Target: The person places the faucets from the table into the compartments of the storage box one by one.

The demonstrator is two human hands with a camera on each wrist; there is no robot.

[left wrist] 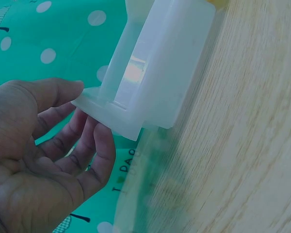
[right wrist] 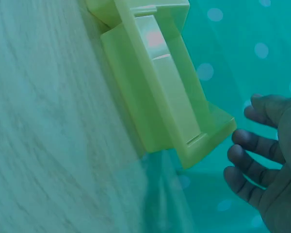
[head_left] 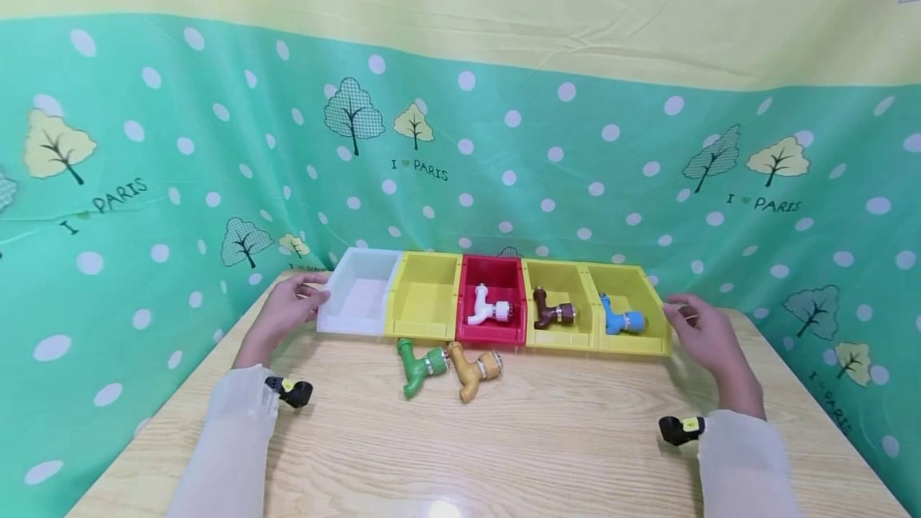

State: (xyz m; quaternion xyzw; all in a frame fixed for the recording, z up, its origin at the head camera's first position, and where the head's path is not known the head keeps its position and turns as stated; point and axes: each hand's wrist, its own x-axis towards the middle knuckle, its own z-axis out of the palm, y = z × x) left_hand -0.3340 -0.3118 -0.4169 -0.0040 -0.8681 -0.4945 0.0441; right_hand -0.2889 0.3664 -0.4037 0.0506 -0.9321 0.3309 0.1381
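A row of joined bins stands at the back of the table in the head view. My left hand (head_left: 288, 308) pinches the side wall of the white bin (left wrist: 157, 73) at the left end, thumb at the rim and fingertips against the outer side. Beside the yellow bin (right wrist: 162, 97) at the right end is my right hand (head_left: 708, 334), fingers loosely bent; whether a fingertip touches it, I cannot tell. A white tap (head_left: 491, 307) lies in the red bin (head_left: 492, 334), a brown tap (head_left: 552, 312) and a blue tap (head_left: 622, 316) in the two yellow bins to its right.
On the table in front of the bins lie a green tap (head_left: 420, 366) and a mustard-yellow tap (head_left: 472, 371), side by side. Another yellow bin (head_left: 423, 306) stands between the white and red ones. A green dotted curtain (head_left: 504, 174) hangs close behind.
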